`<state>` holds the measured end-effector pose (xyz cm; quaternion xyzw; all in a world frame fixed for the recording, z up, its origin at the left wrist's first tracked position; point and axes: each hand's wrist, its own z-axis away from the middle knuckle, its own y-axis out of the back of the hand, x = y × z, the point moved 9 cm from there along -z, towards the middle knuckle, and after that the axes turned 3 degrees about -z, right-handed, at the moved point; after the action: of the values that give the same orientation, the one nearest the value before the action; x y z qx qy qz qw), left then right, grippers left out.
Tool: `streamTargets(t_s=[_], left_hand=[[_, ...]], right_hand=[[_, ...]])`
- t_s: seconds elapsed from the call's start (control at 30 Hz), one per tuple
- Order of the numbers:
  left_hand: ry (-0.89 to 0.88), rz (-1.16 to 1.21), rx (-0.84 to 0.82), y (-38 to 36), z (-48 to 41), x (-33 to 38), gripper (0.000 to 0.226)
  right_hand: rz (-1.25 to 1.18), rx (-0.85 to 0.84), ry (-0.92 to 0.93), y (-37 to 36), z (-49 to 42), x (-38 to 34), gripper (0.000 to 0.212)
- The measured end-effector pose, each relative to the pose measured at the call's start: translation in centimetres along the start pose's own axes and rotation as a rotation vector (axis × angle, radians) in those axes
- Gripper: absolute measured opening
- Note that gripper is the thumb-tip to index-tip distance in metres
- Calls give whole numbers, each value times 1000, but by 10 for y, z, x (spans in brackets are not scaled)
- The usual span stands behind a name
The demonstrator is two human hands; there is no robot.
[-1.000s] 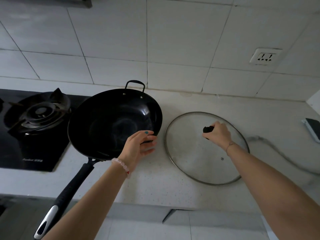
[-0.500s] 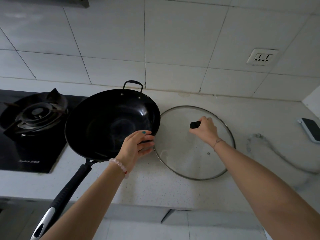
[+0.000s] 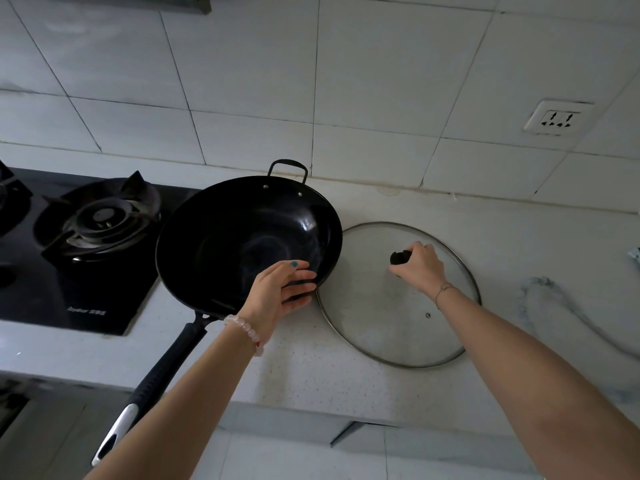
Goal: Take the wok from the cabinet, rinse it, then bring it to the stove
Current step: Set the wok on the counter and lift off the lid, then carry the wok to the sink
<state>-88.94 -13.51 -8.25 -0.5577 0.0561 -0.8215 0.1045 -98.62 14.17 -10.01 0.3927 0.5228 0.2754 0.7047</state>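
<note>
A black wok sits on the white counter, just right of the gas stove. Its long black handle reaches out over the counter's front edge, and a small loop handle faces the wall. My left hand grips the wok's near right rim, thumb inside and fingers under the edge. A round glass lid lies flat on the counter to the right, its left edge tucked under the wok's rim. My right hand holds the lid's black knob.
The black glass cooktop with a burner and pan supports takes up the left side. A tiled wall with a socket stands behind. A phone peeks in at the right edge. Cabinet fronts lie below the counter edge.
My right hand has slid the glass lid leftward until its edge meets the wok. My left hand has kept its grip on the wok's rim.
</note>
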Motion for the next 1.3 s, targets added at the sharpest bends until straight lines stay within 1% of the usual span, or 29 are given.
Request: streamTargets(t_s=[0.13, 0.3, 0.37, 0.43, 0.5, 0.57, 0.7, 0.77, 0.83, 0.93, 1.03, 1.07, 1.1, 1.17, 1.23, 1.3], left_hand=[[2, 5, -6, 2, -1, -2, 23], [3, 13, -14, 5, 0, -3, 23], [1, 19, -22, 5, 1, -2, 23], [0, 29, -37, 5, 2, -1, 23], [-1, 36, -53, 6, 2, 0, 23], [0, 48, -65, 11, 4, 3, 24], [-11, 71, -94, 31, 11, 15, 22], [-18, 86, -99, 49, 16, 21, 21], [-14, 102, -95, 72, 20, 25, 21], [-5, 113, -104, 110, 28, 29, 22], [6, 111, -127, 146, 34, 31, 22], [14, 115, -139, 157, 35, 31, 22], [24, 121, -152, 167, 36, 30, 22], [48, 134, -169, 181, 39, 28, 22], [73, 127, -197, 193, 44, 23, 22], [92, 93, -230, 202, 47, 17, 21]], right_hand=[[18, 5, -9, 0, 2, 0, 54], [48, -74, -29, -4, 2, 2, 67], [34, -26, -14, 1, 7, -2, 68], [2, 79, 52, 10, 16, -18, 64], [-90, 172, 126, 16, 29, -37, 58], [-216, 206, 166, 14, 48, -55, 52], [-480, 163, 207, -6, 94, -92, 42], [-611, 135, 185, -18, 117, -107, 37], [-739, 92, 121, -34, 139, -117, 34], [-939, 6, -45, -73, 174, -128, 30], [-1163, -92, -221, -115, 212, -144, 11], [-1209, -127, -266, -128, 223, -149, 8], [-1255, -166, -313, -140, 235, -154, 10], [-1320, -250, -435, -166, 257, -157, 24], [-1364, -337, -566, -191, 284, -161, 34], [-1387, -450, -649, -213, 312, -170, 41]])
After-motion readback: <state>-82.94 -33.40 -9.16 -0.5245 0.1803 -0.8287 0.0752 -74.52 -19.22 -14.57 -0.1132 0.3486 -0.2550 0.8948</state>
